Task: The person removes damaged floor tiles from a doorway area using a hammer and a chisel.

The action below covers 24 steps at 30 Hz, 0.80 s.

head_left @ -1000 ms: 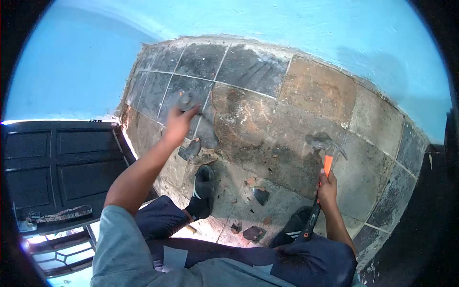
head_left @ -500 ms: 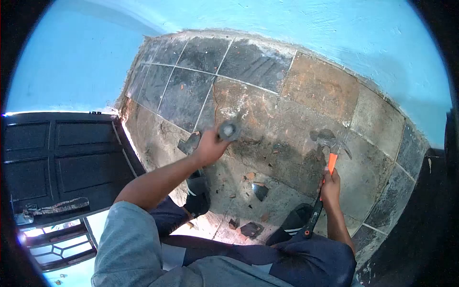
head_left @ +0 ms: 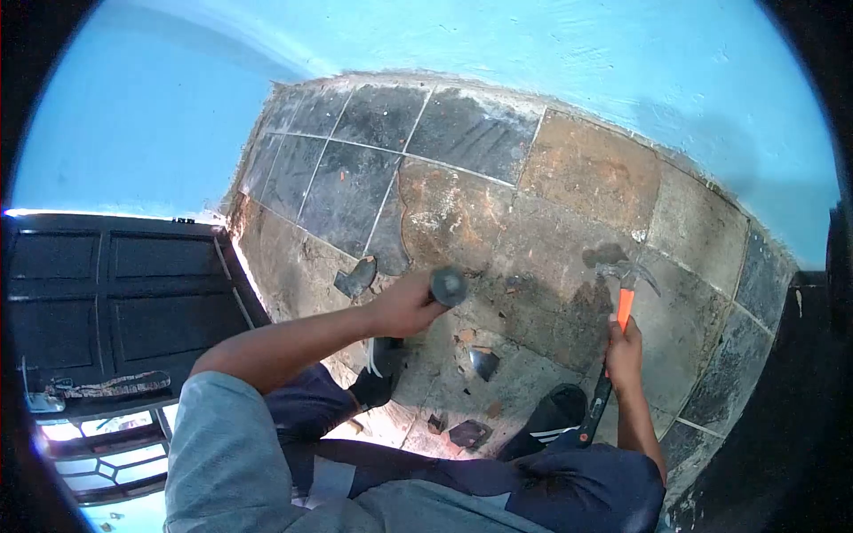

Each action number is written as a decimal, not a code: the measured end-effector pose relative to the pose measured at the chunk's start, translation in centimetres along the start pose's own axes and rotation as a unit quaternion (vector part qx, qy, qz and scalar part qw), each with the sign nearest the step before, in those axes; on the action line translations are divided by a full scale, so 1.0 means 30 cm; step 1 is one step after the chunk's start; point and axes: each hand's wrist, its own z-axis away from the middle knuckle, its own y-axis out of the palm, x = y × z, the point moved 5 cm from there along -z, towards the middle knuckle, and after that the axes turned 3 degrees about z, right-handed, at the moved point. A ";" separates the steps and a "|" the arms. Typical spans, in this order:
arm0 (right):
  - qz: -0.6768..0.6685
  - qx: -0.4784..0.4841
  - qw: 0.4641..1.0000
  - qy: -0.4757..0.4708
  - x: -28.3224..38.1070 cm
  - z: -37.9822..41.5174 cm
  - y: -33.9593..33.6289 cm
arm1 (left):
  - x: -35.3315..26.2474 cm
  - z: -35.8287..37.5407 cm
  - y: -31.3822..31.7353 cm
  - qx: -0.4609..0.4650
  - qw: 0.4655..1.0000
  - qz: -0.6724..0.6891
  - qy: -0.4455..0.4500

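Observation:
My left hand [head_left: 404, 305] is closed around a dark tool with a round grey end [head_left: 449, 286]. I see that tool end-on, so its lower part is hidden. In my right hand [head_left: 625, 355] is a claw hammer [head_left: 626, 298], gripped by its orange and black handle, its metal head pointing away from me. Below both hands spreads a floor of dark tiles [head_left: 351, 186] and worn, bare patches [head_left: 551, 240]. A broken piece of dark tile [head_left: 357, 278] lies to the left of my left hand.
Loose shards, including a dark tile shard [head_left: 484, 362] and a larger dark fragment [head_left: 469, 433], lie near my shoes [head_left: 560, 410]. A blue wall [head_left: 533, 44] borders the floor ahead. At the left is a dark panelled door [head_left: 169, 293].
My left hand has moved right and nearer to me with the round-ended tool. The hammer in my right hand has shifted slightly right. The floor sits a little lower in view.

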 end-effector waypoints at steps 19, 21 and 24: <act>0.141 -0.106 0.973 -0.149 0.767 0.277 -0.111 | 0.410 -0.464 -0.240 -0.048 0.990 -0.080 0.104; 0.148 -0.110 0.970 -0.156 0.817 0.290 -0.096 | 0.464 -0.491 -0.222 -0.043 0.993 -0.061 0.088; 0.157 -0.133 0.970 -0.129 0.883 0.270 -0.074 | 0.519 -0.554 -0.189 -0.056 0.996 -0.049 0.041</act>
